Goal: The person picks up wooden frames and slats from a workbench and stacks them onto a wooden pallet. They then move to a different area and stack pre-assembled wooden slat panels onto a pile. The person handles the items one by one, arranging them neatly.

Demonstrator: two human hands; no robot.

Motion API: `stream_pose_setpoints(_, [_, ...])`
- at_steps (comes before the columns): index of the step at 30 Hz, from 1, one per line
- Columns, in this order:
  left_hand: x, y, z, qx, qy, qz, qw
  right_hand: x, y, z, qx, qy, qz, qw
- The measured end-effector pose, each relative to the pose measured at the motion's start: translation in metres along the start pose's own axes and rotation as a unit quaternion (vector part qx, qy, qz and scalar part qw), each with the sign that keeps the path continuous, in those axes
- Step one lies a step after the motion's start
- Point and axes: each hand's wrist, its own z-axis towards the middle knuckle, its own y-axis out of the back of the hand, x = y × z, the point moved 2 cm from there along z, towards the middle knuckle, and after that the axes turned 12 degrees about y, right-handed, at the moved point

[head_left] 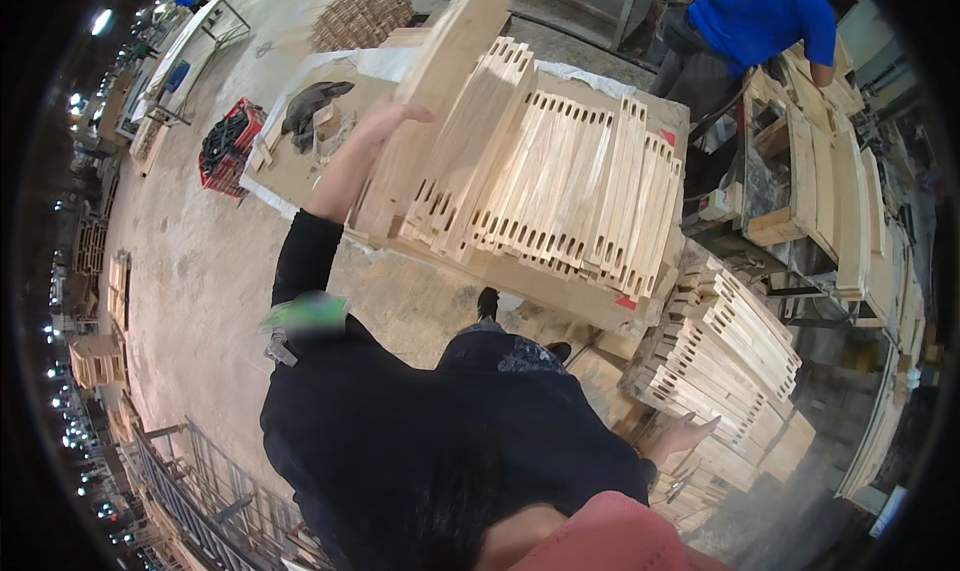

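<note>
My left hand point(392, 123) lies against a wide, pale wooden board point(455, 46) standing on edge at the left end of a row of slotted wooden slats; its visible fingers are stretched out. These slats point(545, 181) are packed side by side on a sheet-covered table point(520, 276), with oblong slots along their ends. Low on the right, my right hand point(685, 438) is held out with fingers apart and nothing in them. Just beside it is a second stack of slotted slats point(735, 346), lower than the first.
A co-worker in a blue shirt point(765, 16) bends over a wooden workbench point(790, 221) at the far right. Left of the slats lie a dark cloth point(310, 111) and a red crate point(235, 146) with dark contents. Stacked wood pieces point(360, 9) stand behind; a metal rack point(215, 491) is at lower left.
</note>
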Motion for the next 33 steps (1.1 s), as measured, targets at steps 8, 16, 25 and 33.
stream_pose_setpoints(8, [0.084,0.078,0.129,-0.255,0.039,0.292,0.921,0.045,0.007,-0.014,0.028,0.019,-0.041,0.999])
stream_pose_setpoints(16, [0.099,0.01,0.115,-0.35,-0.023,0.351,0.868,0.044,0.002,-0.019,0.074,-0.017,-0.086,0.993])
stream_pose_setpoints(25, [0.088,-0.008,0.134,-0.388,-0.049,0.472,0.79,0.03,-0.002,-0.003,-0.003,0.017,-0.006,1.0])
stream_pose_setpoints(33, [0.015,-0.228,0.056,-0.149,-0.561,0.36,0.73,-0.038,0.009,-0.025,-0.033,-0.027,-0.051,0.998])
